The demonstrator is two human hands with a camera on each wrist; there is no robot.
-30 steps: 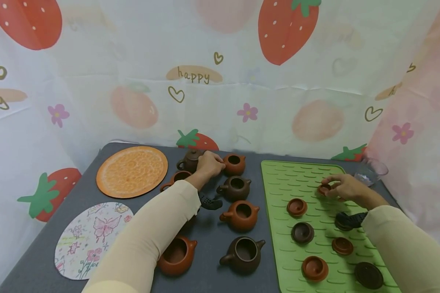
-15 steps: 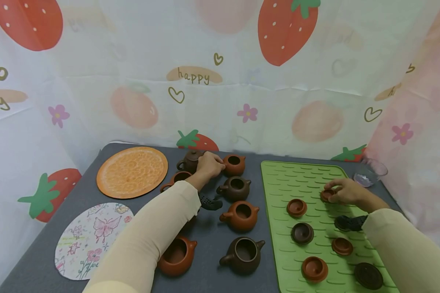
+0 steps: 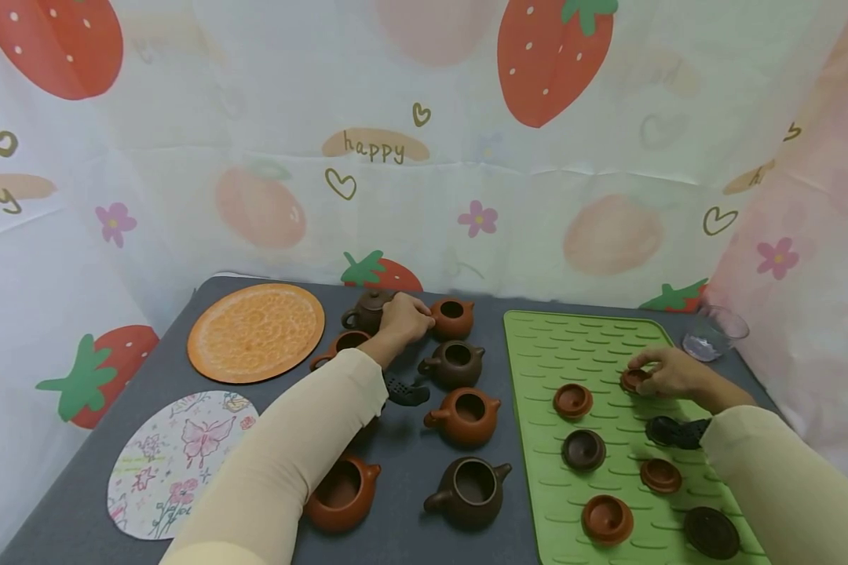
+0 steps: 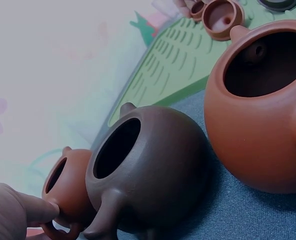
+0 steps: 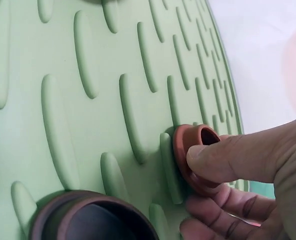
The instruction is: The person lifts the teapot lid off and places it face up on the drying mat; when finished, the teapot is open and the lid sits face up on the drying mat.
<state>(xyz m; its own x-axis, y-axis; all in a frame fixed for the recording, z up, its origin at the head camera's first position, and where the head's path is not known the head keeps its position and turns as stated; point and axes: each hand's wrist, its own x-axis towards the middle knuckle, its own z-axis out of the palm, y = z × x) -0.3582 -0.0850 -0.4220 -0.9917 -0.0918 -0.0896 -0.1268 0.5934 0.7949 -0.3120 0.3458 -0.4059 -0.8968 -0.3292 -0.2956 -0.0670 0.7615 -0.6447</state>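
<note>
At the back of the table, my left hand pinches the handle of a small lidless orange-brown teapot. The left wrist view shows its thumb or finger pressed at that handle, and a dark brown teapot standing just in front. Over on the green mat, my right hand holds a small orange-brown teapot lid between thumb and fingers, its hollow collar facing up. A dark lid lies close by in the right wrist view.
Several lids, including an orange-brown one, lie on the mat. More open teapots, such as a dark one, stand mid-table. A glass bowl sits at the back right; an orange round mat and a butterfly-print mat lie left.
My right hand has shifted slightly right and toward me along the green mat with the small lid. The left hand stays at the teapot's handle.
</note>
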